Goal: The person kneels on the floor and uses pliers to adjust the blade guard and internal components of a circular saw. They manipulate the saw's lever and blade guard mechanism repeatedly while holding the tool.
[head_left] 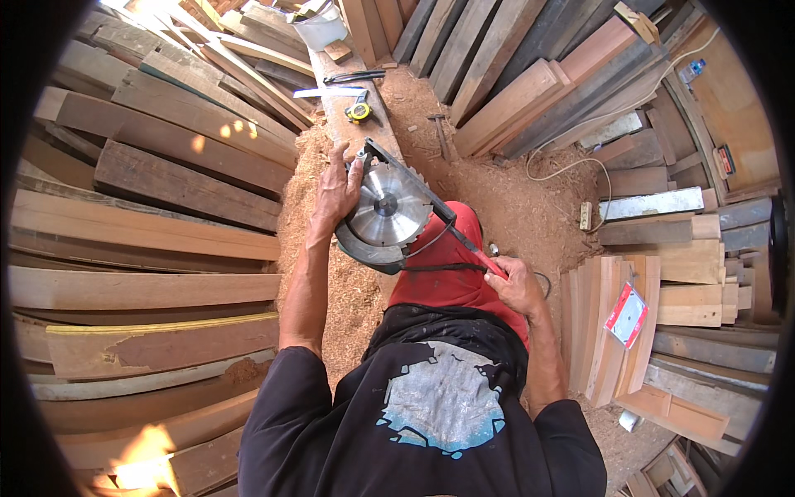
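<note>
A circular saw (385,207) with a toothed silver blade lies on its side over my red-trousered lap and the near end of a wooden bench. My left hand (339,186) grips the upper left end of the saw beside the blade. My right hand (513,290) is closed on a red handle (494,267) of a tool at the saw's lower right; its working end is hard to make out. A black cord runs under the saw.
The narrow bench (344,108) holds a yellow tape measure (358,111), a metal square and dark tools. A hammer (439,132) lies in sawdust. Stacked boards (149,282) surround me. A power strip (585,215) with a pale cord and a flat red-edged package (625,316) are at right.
</note>
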Motion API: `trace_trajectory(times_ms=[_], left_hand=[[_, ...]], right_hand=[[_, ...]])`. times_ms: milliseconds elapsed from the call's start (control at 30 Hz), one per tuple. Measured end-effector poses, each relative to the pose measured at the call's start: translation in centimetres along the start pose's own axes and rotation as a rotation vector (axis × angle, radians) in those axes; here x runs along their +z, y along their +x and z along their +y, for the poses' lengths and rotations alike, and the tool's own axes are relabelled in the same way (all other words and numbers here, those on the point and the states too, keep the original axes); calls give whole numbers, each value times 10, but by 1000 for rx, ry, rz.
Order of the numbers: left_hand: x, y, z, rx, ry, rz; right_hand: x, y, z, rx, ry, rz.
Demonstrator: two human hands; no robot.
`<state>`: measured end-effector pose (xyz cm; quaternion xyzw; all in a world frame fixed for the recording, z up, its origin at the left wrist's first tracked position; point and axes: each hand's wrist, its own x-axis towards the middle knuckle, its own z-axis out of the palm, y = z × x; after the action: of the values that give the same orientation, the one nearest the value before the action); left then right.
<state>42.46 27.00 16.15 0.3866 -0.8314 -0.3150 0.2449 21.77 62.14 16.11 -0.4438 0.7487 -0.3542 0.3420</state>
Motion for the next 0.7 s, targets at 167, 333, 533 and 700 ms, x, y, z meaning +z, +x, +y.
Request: trace_trajectory(times_ms=[167, 333, 533, 700], left_hand=[[1, -1, -3, 36, 16, 41], [0, 1, 2, -9, 63, -13], [-1, 7, -7, -152, -26, -68], [3, 1, -10, -160, -16, -10]], right_hand=[[-3, -7, -8, 77, -32, -166], [4, -20, -5, 149, 284, -155], [30, -54, -26, 212, 880, -87], [47, -60, -18, 228, 813, -113]])
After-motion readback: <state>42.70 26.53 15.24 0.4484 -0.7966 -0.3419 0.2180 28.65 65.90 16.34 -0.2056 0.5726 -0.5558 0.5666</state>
